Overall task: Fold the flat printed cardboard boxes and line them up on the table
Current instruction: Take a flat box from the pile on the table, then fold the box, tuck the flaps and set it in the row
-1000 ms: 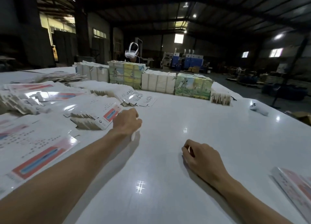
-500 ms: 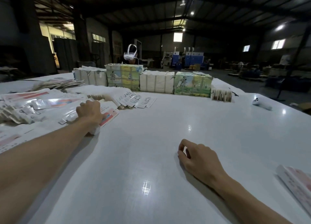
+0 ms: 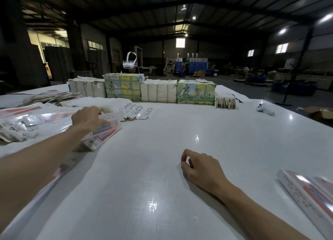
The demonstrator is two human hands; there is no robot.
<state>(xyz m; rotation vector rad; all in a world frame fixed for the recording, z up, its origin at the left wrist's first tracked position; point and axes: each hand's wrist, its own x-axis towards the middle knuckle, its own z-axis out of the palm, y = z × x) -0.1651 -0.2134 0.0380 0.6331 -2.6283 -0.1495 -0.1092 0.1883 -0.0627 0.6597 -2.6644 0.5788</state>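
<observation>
On the left of the bench (image 3: 144, 176), the left grip (image 3: 88, 118) clasps the top flat box (image 3: 110, 117) of a pile (image 3: 92, 143). The right grip (image 3: 201, 167) rests mid-bench, loosely curled, holding nothing. Folded boxes (image 3: 306, 194) lie far right.

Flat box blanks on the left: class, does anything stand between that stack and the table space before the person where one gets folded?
Nothing visible does. The left hand holds the top flat box blank, and the white table from there to the resting right hand carries nothing.
</observation>
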